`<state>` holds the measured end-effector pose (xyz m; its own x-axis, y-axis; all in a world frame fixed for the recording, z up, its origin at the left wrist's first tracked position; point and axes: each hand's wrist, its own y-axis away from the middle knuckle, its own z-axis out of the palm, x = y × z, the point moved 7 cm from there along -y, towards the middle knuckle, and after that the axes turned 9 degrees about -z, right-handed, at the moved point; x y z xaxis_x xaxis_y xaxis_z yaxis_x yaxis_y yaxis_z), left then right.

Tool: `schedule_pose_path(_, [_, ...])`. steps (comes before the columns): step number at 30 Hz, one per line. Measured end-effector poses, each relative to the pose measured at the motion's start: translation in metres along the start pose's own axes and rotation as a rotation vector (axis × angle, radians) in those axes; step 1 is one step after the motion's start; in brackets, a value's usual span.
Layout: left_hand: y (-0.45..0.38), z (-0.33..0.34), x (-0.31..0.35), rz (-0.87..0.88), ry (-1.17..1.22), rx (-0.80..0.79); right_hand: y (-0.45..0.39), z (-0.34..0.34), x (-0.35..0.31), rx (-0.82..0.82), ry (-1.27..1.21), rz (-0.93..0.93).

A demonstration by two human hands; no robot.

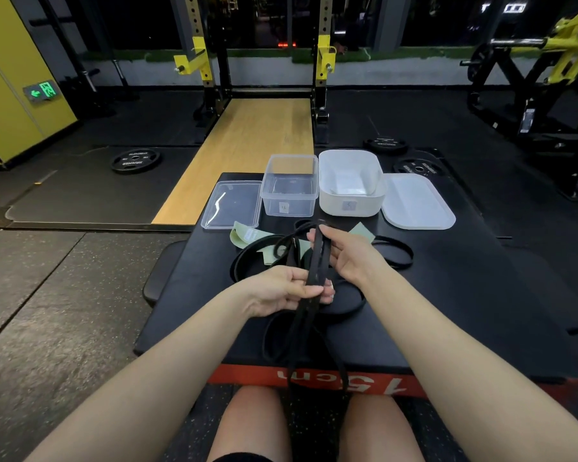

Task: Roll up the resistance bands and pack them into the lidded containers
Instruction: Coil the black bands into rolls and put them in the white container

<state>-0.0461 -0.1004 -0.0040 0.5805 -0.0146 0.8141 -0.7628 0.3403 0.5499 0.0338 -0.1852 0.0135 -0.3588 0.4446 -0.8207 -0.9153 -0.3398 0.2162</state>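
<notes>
A long black resistance band (pixel 316 261) is held doubled between both hands above the black platform (pixel 447 311). My left hand (pixel 281 290) pinches it low, and my right hand (pixel 344 253) grips it near its upper fold. Its loose end hangs down past the platform's front edge between my knees. More black bands (pixel 395 253) and pale green bands (pixel 247 236) lie on the platform behind my hands. A clear container (pixel 289 185) and a white container (pixel 350 183) stand open at the far edge, with the clear lid (pixel 231 205) at left and the white lid (pixel 415 201) at right.
The platform has an orange front face marked 15cm (pixel 344 383). Weight plates (pixel 135 160) lie on the dark rubber floor at left and behind the containers. A yellow squat rack (pixel 201 58) with a wooden lifting strip stands beyond. A machine stands at far right.
</notes>
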Motion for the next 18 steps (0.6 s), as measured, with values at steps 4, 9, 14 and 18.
schedule_pose_path(4, [-0.003, -0.008, 0.006, 0.018, 0.133, -0.002, 0.003, 0.009, -0.012, -0.114, 0.105, -0.114])
schedule_pose_path(9, [-0.01, -0.029, 0.031, 0.109, 0.395, 0.16, 0.007, 0.018, -0.014, -0.256, 0.227, -0.175])
schedule_pose_path(14, [-0.013, -0.029, 0.048, 0.112, 0.407, 0.192, 0.013, 0.012, -0.001, -0.356, 0.362, -0.174])
schedule_pose_path(18, [-0.018, -0.033, 0.048, 0.116, 0.445, 0.221, 0.015, 0.005, 0.015, -0.417, 0.45, -0.108])
